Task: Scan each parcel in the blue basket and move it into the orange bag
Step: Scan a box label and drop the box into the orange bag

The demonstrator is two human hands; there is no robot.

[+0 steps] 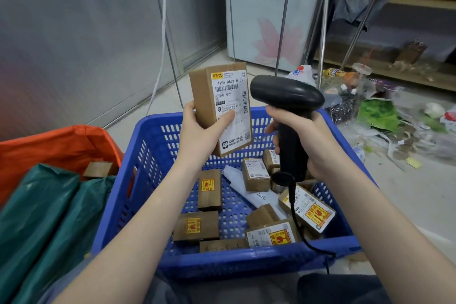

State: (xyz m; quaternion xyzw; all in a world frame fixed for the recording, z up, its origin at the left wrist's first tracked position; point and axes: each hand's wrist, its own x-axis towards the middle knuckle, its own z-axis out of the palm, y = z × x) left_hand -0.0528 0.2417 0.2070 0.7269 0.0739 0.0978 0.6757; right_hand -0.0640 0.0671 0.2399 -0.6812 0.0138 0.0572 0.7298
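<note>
My left hand grips a small cardboard parcel upright above the blue basket, its white shipping label turned toward me. Just to its right, my right hand grips the handle of a black barcode scanner, whose head sits close beside the label. Its cable hangs down over the basket's front rim. Several small cardboard parcels with yellow-and-red stickers and a white soft packet lie in the basket. The orange bag stands open at the left, holding green soft parcels and a small box.
Green plastic-wrapped parcels fill the near left. Metal poles and a white cable rise behind the basket. Bottles, bags and green scraps litter the tiled floor at the right, below a wooden shelf. Grey wall panels stand at the back left.
</note>
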